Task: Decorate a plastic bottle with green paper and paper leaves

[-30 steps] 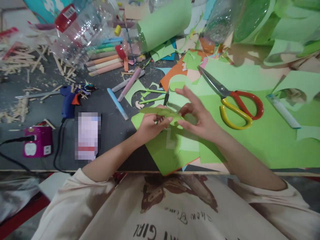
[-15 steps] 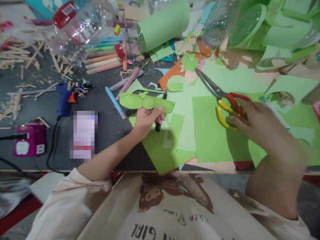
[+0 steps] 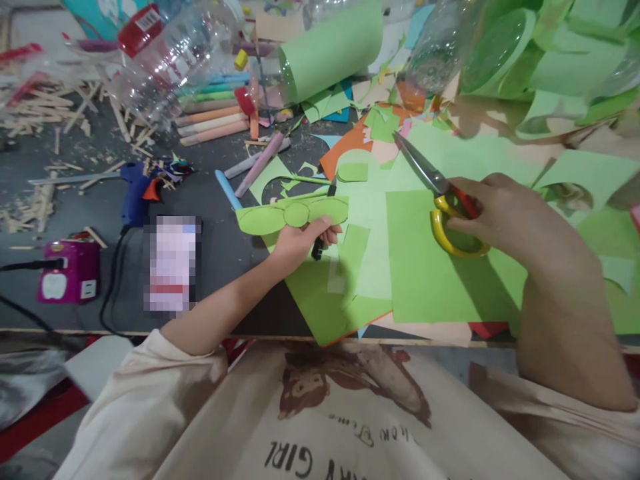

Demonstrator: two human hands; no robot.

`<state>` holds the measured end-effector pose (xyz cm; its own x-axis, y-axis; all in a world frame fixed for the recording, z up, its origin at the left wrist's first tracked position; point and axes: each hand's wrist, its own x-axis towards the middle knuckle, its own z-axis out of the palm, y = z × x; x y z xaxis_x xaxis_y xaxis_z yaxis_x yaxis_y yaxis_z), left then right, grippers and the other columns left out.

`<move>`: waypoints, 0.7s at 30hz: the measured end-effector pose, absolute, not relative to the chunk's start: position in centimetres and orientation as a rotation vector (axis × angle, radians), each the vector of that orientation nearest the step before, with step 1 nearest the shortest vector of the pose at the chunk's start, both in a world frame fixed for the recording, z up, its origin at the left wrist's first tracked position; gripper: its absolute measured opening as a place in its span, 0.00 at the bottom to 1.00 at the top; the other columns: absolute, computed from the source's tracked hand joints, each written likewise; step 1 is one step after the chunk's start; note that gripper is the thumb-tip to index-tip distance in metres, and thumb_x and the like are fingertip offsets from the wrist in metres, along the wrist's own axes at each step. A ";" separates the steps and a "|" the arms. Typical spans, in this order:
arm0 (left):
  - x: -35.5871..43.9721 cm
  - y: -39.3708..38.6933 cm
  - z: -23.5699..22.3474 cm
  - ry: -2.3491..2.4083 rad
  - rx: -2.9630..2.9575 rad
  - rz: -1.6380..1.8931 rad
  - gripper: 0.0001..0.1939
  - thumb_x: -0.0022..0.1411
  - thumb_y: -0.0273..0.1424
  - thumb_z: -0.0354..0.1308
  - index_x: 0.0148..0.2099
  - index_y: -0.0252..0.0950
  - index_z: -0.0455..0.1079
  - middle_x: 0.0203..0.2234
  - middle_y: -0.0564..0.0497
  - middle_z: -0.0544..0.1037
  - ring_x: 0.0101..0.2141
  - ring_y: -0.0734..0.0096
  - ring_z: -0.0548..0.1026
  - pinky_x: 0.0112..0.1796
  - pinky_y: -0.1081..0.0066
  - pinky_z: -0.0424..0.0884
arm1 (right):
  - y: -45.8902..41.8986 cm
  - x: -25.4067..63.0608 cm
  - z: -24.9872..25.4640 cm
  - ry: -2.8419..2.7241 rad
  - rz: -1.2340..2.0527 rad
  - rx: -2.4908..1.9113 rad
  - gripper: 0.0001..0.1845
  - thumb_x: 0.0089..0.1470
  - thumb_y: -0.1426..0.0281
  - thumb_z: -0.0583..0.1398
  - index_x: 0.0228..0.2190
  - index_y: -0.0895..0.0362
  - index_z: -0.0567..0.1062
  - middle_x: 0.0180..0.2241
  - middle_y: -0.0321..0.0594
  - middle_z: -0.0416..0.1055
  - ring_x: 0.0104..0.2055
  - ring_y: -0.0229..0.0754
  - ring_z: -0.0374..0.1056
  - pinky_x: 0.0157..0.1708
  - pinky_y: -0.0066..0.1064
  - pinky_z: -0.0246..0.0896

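Observation:
Between the thumb and fingers of my left hand [image 3: 307, 243] is a green paper piece [image 3: 265, 219] with a bow-like outline drawn on it, a circle in its middle. A black pen [image 3: 317, 249] shows under that hand; whether the fingers touch it I cannot tell. On the right, my right hand [image 3: 505, 210] closes on the handles of a pair of scissors [image 3: 423, 163] with red and yellow grips. Their blades point away to the upper left, over the paper. Beneath the scissors lies a bright green sheet [image 3: 425, 287].
A blue glue gun [image 3: 134, 193], a phone [image 3: 173, 260] and a purple power adapter [image 3: 70, 272] lie on the left. Behind are loose sticks [image 3: 40, 110], a plastic bottle [image 3: 175, 60] and a green paper-wrapped cylinder [image 3: 333, 50]. Paper scraps [image 3: 565, 167] cover the right side.
My right hand has moved onto the scissors' handles and its fingers have wrapped round them. The paper in my left hand has tilted and come slightly nearer to me.

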<state>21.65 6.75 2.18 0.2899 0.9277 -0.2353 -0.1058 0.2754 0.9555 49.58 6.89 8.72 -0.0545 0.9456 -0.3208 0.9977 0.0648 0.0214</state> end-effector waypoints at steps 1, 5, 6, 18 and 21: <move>21.7 6.8 2.2 1.020 1.040 0.883 0.21 0.54 0.47 0.59 0.19 0.36 0.68 0.18 0.51 0.74 0.22 0.74 0.72 0.30 0.69 0.73 | 7.0 50.0 8.5 2.138 -0.283 1.957 0.25 0.49 0.67 0.60 0.50 0.55 0.71 0.28 0.40 0.59 0.28 0.48 0.61 0.30 0.36 0.59; 21.7 7.0 2.2 1.024 1.066 0.915 0.21 0.55 0.46 0.58 0.19 0.37 0.66 0.15 0.53 0.71 0.21 0.74 0.70 0.31 0.68 0.73 | 8.5 52.8 7.4 2.311 -0.422 1.897 0.16 0.47 0.63 0.64 0.40 0.48 0.74 0.23 0.39 0.64 0.24 0.47 0.62 0.25 0.37 0.57; 21.7 7.0 2.2 1.029 1.073 0.918 0.21 0.56 0.46 0.58 0.19 0.36 0.66 0.15 0.53 0.71 0.21 0.74 0.70 0.31 0.68 0.73 | 9.2 53.4 7.3 2.300 -0.507 1.914 0.13 0.47 0.62 0.64 0.38 0.45 0.75 0.22 0.38 0.66 0.23 0.47 0.63 0.24 0.37 0.57; 21.7 6.8 3.2 1.094 1.074 0.925 0.21 0.45 0.46 0.68 0.19 0.35 0.67 0.14 0.54 0.71 0.17 0.78 0.67 0.23 0.73 0.68 | 6.4 48.8 9.1 1.930 -0.142 1.755 0.25 0.53 0.64 0.57 0.52 0.56 0.65 0.36 0.51 0.75 0.29 0.53 0.71 0.20 0.32 0.47; 21.7 6.9 3.0 1.072 1.046 0.918 0.23 0.45 0.47 0.68 0.18 0.35 0.66 0.12 0.55 0.69 0.16 0.79 0.66 0.22 0.73 0.67 | 5.8 48.5 8.2 2.020 -0.174 1.934 0.21 0.52 0.64 0.56 0.48 0.55 0.66 0.41 0.53 0.73 0.31 0.54 0.71 0.23 0.36 0.53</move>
